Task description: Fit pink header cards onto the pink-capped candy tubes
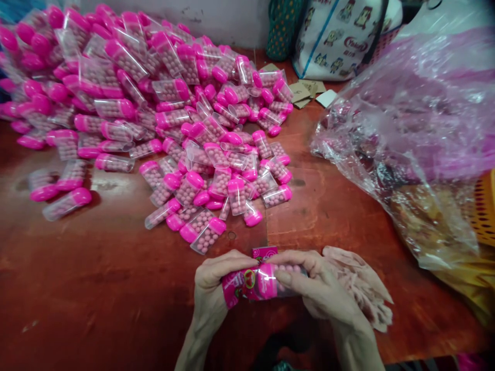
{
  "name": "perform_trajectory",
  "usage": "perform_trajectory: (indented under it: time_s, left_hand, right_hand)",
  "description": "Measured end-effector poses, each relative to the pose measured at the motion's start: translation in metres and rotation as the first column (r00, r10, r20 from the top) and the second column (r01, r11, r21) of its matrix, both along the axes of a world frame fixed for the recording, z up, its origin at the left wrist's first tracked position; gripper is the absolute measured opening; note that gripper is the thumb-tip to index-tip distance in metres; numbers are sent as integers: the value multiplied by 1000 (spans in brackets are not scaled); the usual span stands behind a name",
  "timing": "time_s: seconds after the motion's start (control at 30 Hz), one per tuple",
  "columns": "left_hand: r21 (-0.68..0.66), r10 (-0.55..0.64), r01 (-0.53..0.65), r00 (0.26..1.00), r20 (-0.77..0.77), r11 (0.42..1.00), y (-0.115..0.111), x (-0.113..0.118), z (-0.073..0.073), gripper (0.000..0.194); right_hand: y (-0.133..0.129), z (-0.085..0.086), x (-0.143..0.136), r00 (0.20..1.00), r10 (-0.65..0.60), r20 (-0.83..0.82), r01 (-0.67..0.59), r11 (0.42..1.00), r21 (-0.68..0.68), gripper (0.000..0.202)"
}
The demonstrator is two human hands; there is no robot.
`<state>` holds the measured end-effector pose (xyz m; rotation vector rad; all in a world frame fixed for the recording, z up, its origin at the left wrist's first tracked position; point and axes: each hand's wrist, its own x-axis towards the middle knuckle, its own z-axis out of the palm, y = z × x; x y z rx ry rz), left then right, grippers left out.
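The left hand (214, 275) pinches the sleeve (240, 284), the right hand (323, 283) grips the tube (269, 281), likely light, slick, best held mid-body.

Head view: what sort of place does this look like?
Probably a small packing workshop: a big heap of pink-capped containers lies on a reddish table, a large plastic bag sits at the right, and the left hand holds a printed wrapper against the capped container in the right hand.
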<state>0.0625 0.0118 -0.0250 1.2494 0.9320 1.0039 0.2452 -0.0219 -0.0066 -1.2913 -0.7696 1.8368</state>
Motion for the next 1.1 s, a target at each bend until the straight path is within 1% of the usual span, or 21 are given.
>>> perform_trajectory:
  time_s: [0.1,0.17,0.3,0.4,0.53,0.63,0.7,0.77,0.83,0.9,0.93,1.0,1.03,1.1]
  left_hand:
    - [2,0,0,1000,11,1000,-1,0,-1,16]
    - [11,10,-10,999,30,1000,-2,0,-2,17]
    - [21,22,-23,999,43,999,-3,1,-3,20]
    - [49,62,-63,998,29,997,-2,1,-1,21]
    - [88,78,-78,997,6,993,1,-1,4,19]
    - [64,64,-65,998,15,996,2,-1,7,16]
    - [-8,69,-68,997,18,998,2,-1,8,14]
    - [-140,95,-86,994,55,986,2,-1,10,14]
    - [-323,130,-81,983,132,943,2,-2,11,19]
    - [-483,155,-27,962,226,875,0,-4,12,27]
    - [-534,168,3,948,271,846,-1,-5,12,30]
    - [-590,221,26,913,343,807,-6,-6,12,34]
    - [-602,258,23,890,376,798,-9,-5,12,39]
    - [-609,323,8,842,432,793,-16,0,12,58]
  right_hand:
    - [1,3,2,999,9,31,-8,1000,-16,18]
    - [1,2,3,1000,0,19,0,1000,-13,17]
    - [1,-4,1,999,-27,-43,27,1000,7,18]
    - [0,-8,-1,998,-34,-47,35,999,14,21]
    - [1,-5,-3,1000,8,30,-10,998,69,26]
    - [1,-2,-3,998,49,32,-52,993,106,29]
    - [0,-2,-3,999,43,7,-44,993,113,29]
    - [-4,-3,-5,1000,9,-18,-7,996,92,27]
    - [-8,-5,-8,997,-44,-55,48,997,60,26]
    - [-12,-5,-11,991,-95,-94,99,994,39,25]
    - [-13,-4,-12,987,-115,-109,120,992,39,26]
    - [-14,-1,-15,983,-145,-115,153,986,60,26]
    - [-13,1,-15,980,-163,-110,172,982,79,25]
    - [-12,4,-16,975,-206,-82,215,969,119,24]
